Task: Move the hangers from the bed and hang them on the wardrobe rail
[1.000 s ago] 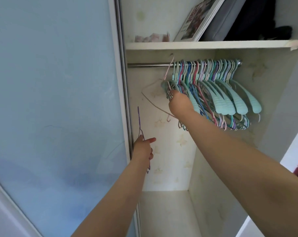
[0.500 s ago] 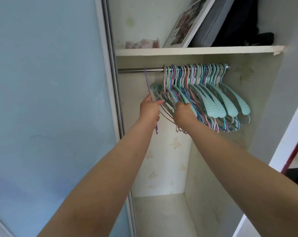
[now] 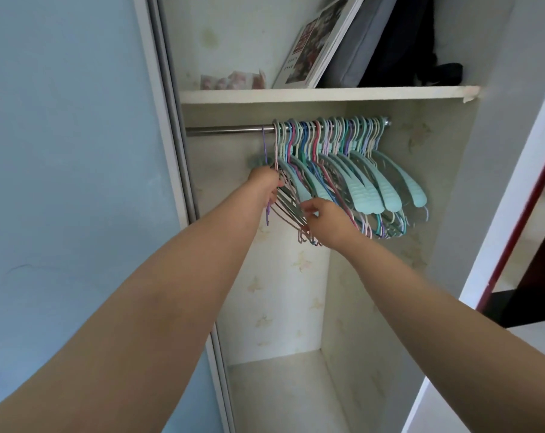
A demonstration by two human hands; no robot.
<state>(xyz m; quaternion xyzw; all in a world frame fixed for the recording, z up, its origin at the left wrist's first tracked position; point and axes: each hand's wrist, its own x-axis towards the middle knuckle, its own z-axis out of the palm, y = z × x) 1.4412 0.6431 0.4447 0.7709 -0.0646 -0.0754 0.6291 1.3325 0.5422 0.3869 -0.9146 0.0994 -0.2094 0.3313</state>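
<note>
- Sliding door [image 3: 71, 182]: pale blue panel with a light frame, taking up the left part of the view.
- Wardrobe rail [image 3: 227, 131]: horizontal metal bar under the shelf; its left stretch is bare, its right stretch is crowded with hooks.
- Purple hanger [image 3: 266, 151]: thin wire type, hooked over the rail just left of the main bunch and hanging nearly edge-on; its lower end shows below the left hand.
- Left hand [image 3: 265, 184]: raised into the wardrobe, fingers curled round the purple hanger at about mid-height, fingertips against the nearest wire hangers of the bunch.
- Hangers [image 3: 343, 176]: dense bunch on the rail, thin wire ones in pink, purple, blue and cream at the left, wide teal plastic ones at the right; all slant down to the right.
- Right hand [image 3: 327, 221]: below and right of the left hand, thumb and fingers pinching the lower ends of the wire hangers at the left of the bunch.
- Shelf [image 3: 327, 94]: white board above the rail, tape peeling at its right end.
- Photo frame [image 3: 315, 48]: white-bordered, leaning on the shelf.
- Grey cushion [image 3: 365, 42]: leaning just right of the frame.
- Dark fabric [image 3: 421, 51]: bundled at the shelf's right end.
</note>
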